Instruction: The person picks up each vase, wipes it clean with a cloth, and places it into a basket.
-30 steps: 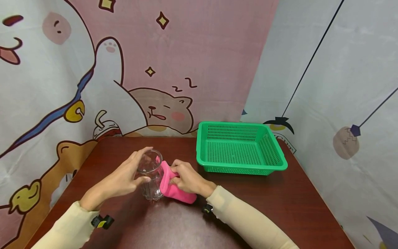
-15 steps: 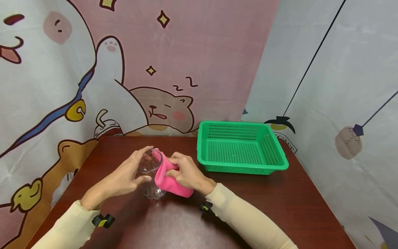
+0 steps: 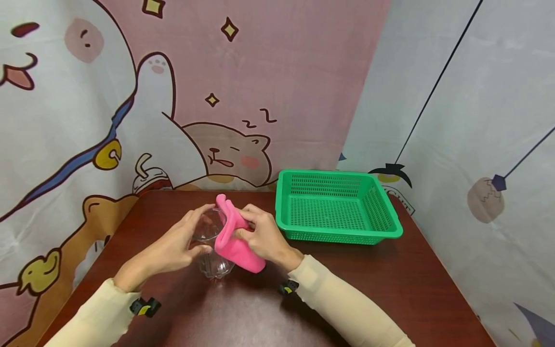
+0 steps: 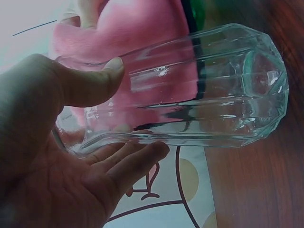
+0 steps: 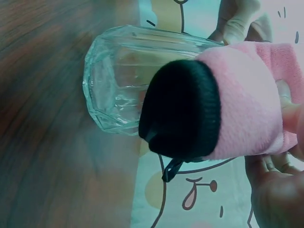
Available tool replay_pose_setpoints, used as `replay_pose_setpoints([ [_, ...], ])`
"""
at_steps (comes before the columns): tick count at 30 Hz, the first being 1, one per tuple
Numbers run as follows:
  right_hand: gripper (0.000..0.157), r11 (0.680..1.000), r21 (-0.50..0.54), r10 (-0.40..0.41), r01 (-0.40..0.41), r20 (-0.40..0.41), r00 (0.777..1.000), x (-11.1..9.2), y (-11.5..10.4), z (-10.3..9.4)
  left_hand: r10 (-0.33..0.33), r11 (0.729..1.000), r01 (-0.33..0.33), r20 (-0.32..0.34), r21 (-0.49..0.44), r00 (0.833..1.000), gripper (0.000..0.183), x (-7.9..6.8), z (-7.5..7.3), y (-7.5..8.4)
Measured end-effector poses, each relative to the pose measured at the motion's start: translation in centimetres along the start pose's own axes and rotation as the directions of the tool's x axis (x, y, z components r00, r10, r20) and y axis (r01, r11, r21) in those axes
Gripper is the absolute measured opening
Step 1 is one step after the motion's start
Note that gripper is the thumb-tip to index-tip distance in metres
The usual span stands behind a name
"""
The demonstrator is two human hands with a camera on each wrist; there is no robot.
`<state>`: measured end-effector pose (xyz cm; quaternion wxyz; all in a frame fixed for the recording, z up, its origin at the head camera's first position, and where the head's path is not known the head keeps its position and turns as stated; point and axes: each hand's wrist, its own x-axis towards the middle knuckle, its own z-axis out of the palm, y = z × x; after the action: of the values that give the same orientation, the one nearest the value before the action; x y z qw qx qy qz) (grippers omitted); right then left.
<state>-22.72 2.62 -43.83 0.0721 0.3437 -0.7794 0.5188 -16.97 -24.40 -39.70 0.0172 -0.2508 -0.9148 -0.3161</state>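
My left hand [image 3: 171, 246] grips a clear faceted glass jar [image 3: 215, 266] near its rim, thumb on the near side and fingers on the far side. In the left wrist view the jar [image 4: 237, 99] shows a thick base with angled facets. At the jar's right side, my right hand [image 3: 268, 241] pinches a folded pink cloth [image 3: 243, 254] that overlaps the wall and pokes up above the rim. The right wrist view shows the dark inner side of this cloth [image 5: 247, 102] and a small dark loop at its edge.
A green perforated plastic basket [image 3: 330, 212] stands at the back right of the dark reddish-brown table [image 3: 377, 284]. Cartoon-printed curtains [image 3: 303, 86] hang right behind the table and along its sides. Each wrist wears a small dark camera.
My right hand has lifted the pink cloth up along the jar's right side, so that its corner now rises above the rim. The left hand and jar have hardly moved.
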Motion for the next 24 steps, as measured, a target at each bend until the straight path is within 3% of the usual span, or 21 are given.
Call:
replay_pose_setpoints([
  [10,0.062,0.999,0.034,0.017,-0.017,-0.005,1.000,-0.10,-0.27,-0.34,-0.005,1.000,0.005,0.001,0.002,1.000,0.107,0.04,-0.01,0.10],
  [20,0.066,0.997,-0.079,0.015,-0.009,0.073,0.997,-0.39,0.00,-0.34,-0.013,1.000,0.013,0.005,-0.006,1.000,0.107,0.00,0.02,0.17],
  [24,0.057,0.995,-0.095,0.011,-0.001,0.103,0.995,-0.39,0.08,-0.21,-0.007,1.000,0.007,-0.001,-0.001,1.000,0.106,0.00,0.05,0.18],
])
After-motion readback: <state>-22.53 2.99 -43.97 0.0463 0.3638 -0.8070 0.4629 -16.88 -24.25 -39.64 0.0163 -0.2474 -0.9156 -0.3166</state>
